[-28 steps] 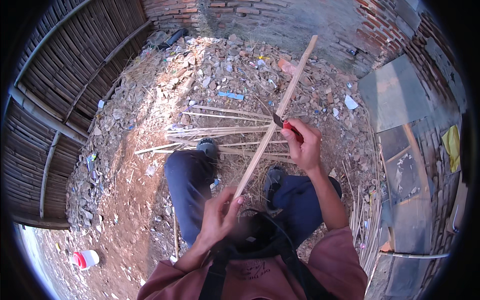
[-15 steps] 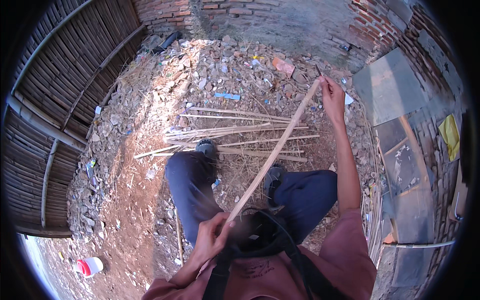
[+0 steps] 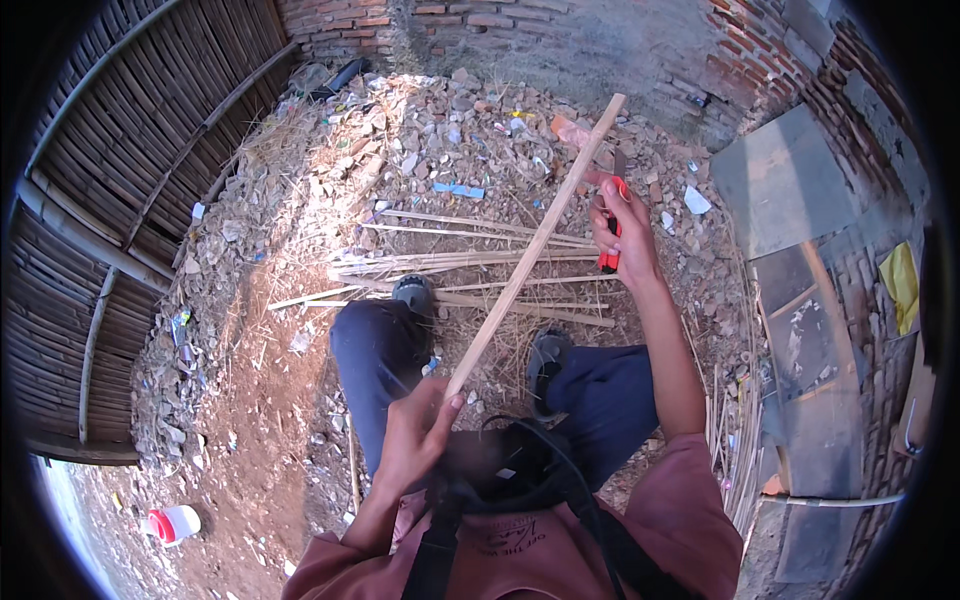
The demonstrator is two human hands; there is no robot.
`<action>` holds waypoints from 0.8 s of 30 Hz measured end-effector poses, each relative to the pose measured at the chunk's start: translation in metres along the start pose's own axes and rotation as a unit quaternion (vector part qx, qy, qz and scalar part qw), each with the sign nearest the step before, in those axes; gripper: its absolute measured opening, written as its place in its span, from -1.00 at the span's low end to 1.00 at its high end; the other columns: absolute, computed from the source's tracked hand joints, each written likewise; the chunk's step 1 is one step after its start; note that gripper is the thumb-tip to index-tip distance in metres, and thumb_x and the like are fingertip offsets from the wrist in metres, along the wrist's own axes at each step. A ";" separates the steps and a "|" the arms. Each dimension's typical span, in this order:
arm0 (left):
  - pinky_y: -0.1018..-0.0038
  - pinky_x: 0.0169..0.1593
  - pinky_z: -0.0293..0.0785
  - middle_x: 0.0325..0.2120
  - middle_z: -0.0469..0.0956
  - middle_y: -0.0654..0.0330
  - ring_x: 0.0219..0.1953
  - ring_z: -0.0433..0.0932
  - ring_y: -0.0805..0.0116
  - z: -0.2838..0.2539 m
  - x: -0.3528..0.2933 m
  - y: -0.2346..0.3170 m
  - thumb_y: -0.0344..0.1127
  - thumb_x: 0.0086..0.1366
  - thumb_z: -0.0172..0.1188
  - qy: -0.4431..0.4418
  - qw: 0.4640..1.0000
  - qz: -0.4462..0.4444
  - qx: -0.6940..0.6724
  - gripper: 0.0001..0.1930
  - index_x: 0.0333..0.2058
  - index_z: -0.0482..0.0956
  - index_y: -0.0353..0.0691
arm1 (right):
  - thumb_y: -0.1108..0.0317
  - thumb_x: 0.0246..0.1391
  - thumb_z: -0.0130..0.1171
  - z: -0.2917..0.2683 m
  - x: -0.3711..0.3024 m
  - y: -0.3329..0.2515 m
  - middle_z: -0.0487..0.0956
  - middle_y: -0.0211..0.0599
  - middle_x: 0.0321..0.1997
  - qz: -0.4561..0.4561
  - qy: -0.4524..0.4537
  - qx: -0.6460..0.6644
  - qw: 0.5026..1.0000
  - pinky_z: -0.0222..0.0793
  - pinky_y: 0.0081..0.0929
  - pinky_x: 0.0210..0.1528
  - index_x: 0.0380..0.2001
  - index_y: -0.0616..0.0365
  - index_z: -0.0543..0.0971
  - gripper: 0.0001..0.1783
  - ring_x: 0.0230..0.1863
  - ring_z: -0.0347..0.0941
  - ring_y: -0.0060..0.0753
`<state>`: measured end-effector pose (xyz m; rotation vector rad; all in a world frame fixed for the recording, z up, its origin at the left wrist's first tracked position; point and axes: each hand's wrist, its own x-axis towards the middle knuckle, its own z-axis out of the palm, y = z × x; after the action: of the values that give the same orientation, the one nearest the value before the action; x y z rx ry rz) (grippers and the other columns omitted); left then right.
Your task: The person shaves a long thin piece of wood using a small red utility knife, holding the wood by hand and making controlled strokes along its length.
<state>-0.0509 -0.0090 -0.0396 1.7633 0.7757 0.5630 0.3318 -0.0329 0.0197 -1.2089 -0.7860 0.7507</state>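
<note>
My left hand [image 3: 412, 430] is closed round the near end of a long pale bamboo strip [image 3: 535, 245]. The strip slants up and away to the right, over several thinner strips [image 3: 480, 260] lying on the ground. In my right hand [image 3: 628, 235] is a knife [image 3: 609, 255] with a red-orange and dark handle, its blade pointing away beside the strip's far part. That hand is right of the strip; whether a fingertip touches it is hard to tell. My left fingers are slightly blurred.
Rubble [image 3: 450, 130] covers the ground below a brick wall [image 3: 480, 30]. A bamboo-slat wall [image 3: 150, 130] stands left, with a red-and-white container [image 3: 178, 524] at the lower left. Flat grey panels [image 3: 785, 180] lean along the right. My bent legs [image 3: 375, 350] flank the work.
My right hand has come nearer and left, down from the strip's far end, and the knife's handle now shows. My left hand has shifted slightly away from me; the strip has moved with it.
</note>
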 end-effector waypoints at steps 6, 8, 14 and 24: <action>0.61 -0.37 0.31 -0.52 0.55 0.40 -0.44 0.39 0.71 0.001 0.007 0.002 -0.39 0.49 0.29 0.024 1.000 -0.012 -0.008 -0.86 -0.10 0.62 -0.35 | 0.30 0.16 0.42 -0.013 -0.011 0.024 0.70 0.13 0.04 -0.093 0.047 -0.496 0.862 0.54 -0.06 0.13 0.27 0.10 0.50 -0.39 0.07 0.66 0.28; 0.62 -0.37 0.29 -0.51 0.54 0.42 -0.43 0.38 0.73 0.001 0.009 -0.001 -0.39 0.49 0.29 0.031 0.999 -0.016 -0.007 -0.86 -0.10 0.62 -0.35 | 0.41 0.10 0.47 -0.015 -0.024 0.021 0.59 0.03 0.23 -0.028 0.047 -0.563 0.824 0.45 -0.09 0.26 0.41 0.05 0.28 -0.15 0.16 0.59 0.03; 0.47 -0.29 0.48 -0.50 0.64 0.14 -0.42 0.57 0.54 0.001 0.019 -0.001 -0.35 0.48 0.29 0.041 0.998 -0.048 -0.004 -0.80 -0.07 0.60 -0.39 | 0.46 0.10 0.41 -0.039 -0.013 0.011 0.55 0.01 0.23 0.019 -0.080 -0.542 0.836 0.39 -0.07 0.31 0.37 -0.02 0.25 -0.19 0.25 0.54 0.09; 0.31 -0.19 0.57 -0.42 0.68 -0.05 -0.35 0.73 0.12 0.007 0.029 -0.007 -0.31 0.44 0.31 0.025 0.997 -0.047 0.054 -0.74 -0.03 0.59 -0.39 | 0.47 0.19 0.32 -0.016 -0.020 0.016 0.63 0.11 0.15 0.154 -0.227 -0.561 0.781 0.44 -0.04 0.25 0.41 -0.02 0.31 -0.26 0.21 0.59 0.10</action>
<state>-0.0280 0.0098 -0.0487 1.8066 0.9354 0.5116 0.3337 -0.0545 -0.0009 -2.3196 -1.5788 0.8661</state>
